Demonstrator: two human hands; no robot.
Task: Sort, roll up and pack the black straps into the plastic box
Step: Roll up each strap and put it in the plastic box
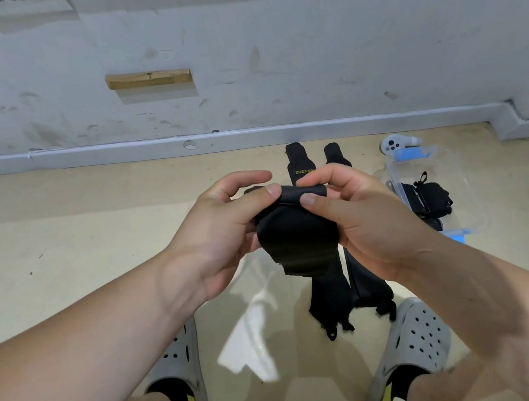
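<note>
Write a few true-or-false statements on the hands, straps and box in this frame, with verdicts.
1. The left hand and right hand both grip one black strap. True.
2. The plastic box holds nothing. False: a rolled strap lies in it.
3. Two flat straps lie on the floor between the feet. True.
4. The white controller lies inside the box. False: it lies on the floor beyond it.
</note>
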